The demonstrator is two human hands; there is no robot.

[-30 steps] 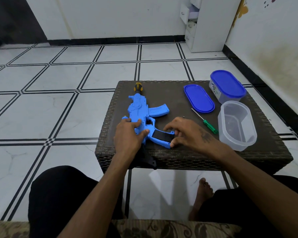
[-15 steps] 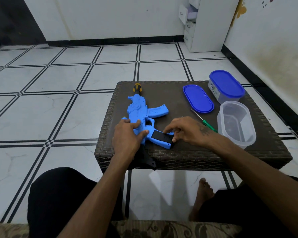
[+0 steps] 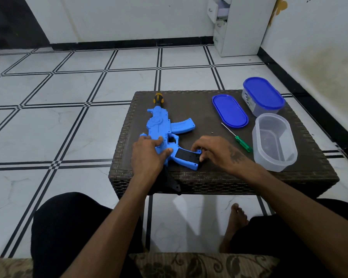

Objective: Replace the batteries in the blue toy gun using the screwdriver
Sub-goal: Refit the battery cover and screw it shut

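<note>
A: Where is the toy gun [image 3: 165,133] lying?

B: Flat on the brown wicker table [image 3: 189,177], left of the frame's middle. Its long axis runs from the orange muzzle at the table's far edge down to the black stock hanging over the near edge. The grip juts toward the lower right, with a black panel [image 3: 186,155] on it.

A: And the hands?

B: The left hand [image 3: 148,155] grips the body just behind the trigger, fingers on top and thumb against the grip's root. The right hand [image 3: 213,151] is at the grip's butt end, fingers curled and pinching the panel's edge there.

A: Where is the screwdriver [image 3: 237,137]?

B: Just right of the right hand, green handle toward the lower right, tip toward the upper left. A tiny screw [image 3: 212,132], I think, lies just above that hand.

A: So the panel is already unscrewed?

B: Probably. The right hand is the nearer one, and I judge the panel must come off the grip's end, toward the lower right.

A: Anything else?

B: An open clear tub [image 3: 274,143], a loose blue lid [image 3: 230,110] and a lidded tub [image 3: 263,96] at the right.
</note>
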